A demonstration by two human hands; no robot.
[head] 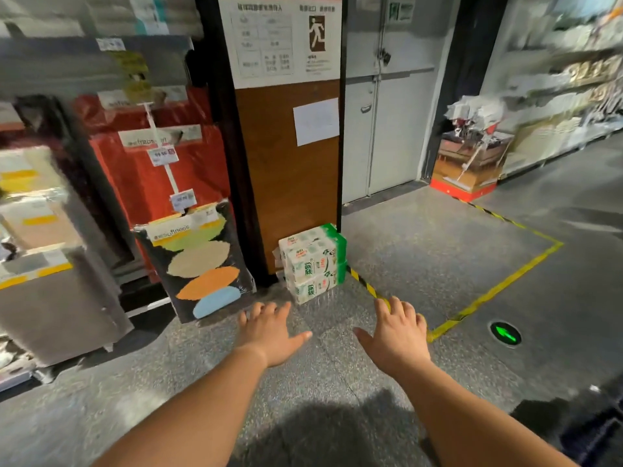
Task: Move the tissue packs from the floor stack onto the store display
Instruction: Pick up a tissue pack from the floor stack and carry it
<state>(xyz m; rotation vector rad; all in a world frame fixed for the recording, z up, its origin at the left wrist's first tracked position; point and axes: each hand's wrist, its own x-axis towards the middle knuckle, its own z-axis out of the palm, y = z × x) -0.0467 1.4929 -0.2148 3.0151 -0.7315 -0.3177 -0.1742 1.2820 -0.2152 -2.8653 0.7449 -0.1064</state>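
Both hands are held out ahead, palms down and fingers spread, with nothing gripped: the left hand (269,332) and the right hand (396,335) are seen short of the tissue packs (313,262), not touching them. The packs are stacked on the floor against the brown wall panel (290,170), just beside a striped floor line (365,286). The reaching step appears to be in hand; no pack has been lifted yet. For the next move, the top pack would likely need to be clasped from both sides and carried to the display (50,230) at the left.
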